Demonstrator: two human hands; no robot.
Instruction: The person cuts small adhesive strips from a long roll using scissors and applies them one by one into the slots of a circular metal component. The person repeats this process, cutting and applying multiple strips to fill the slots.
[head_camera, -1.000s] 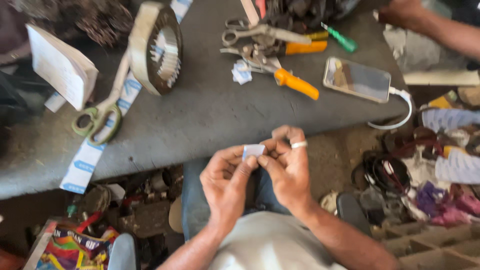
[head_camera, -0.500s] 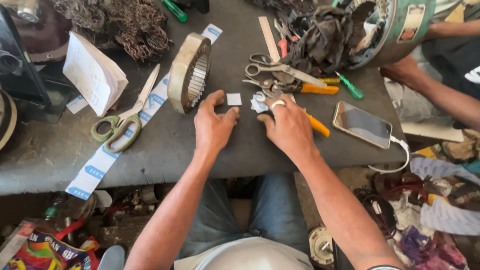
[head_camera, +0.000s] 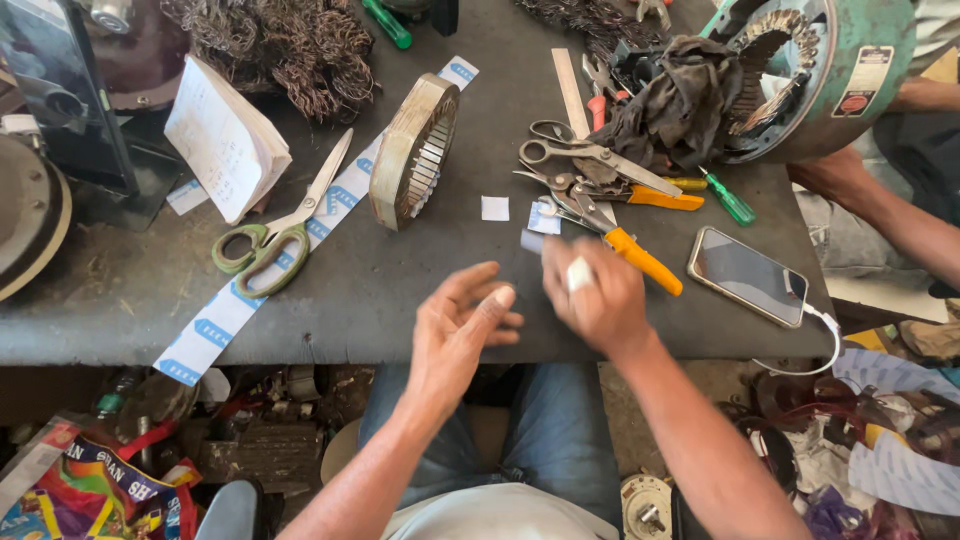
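Observation:
My left hand (head_camera: 462, 322) hovers over the front edge of the dark workbench (head_camera: 400, 290), palm turned inward, fingers apart and empty. My right hand (head_camera: 600, 298) is blurred with motion just to its right. Its fingertips are at a small pale paper piece (head_camera: 533, 240); I cannot tell whether they grip it. A white spot on one finger looks like a ring. A small white paper square (head_camera: 494, 208) lies on the bench beyond both hands, and another scrap (head_camera: 543, 218) lies next to it.
Orange-handled snips (head_camera: 640, 258) and a phone on a cable (head_camera: 748, 276) lie right of my hand. Green-handled scissors (head_camera: 262, 250), a long paper strip (head_camera: 235, 305) and a stator ring (head_camera: 412, 150) sit left. Another person's arm (head_camera: 880, 205) rests by a green motor housing (head_camera: 840, 70).
Both hands have pulled back from the middle of the bench toward its front edge. The left hand has left the white square and spread open.

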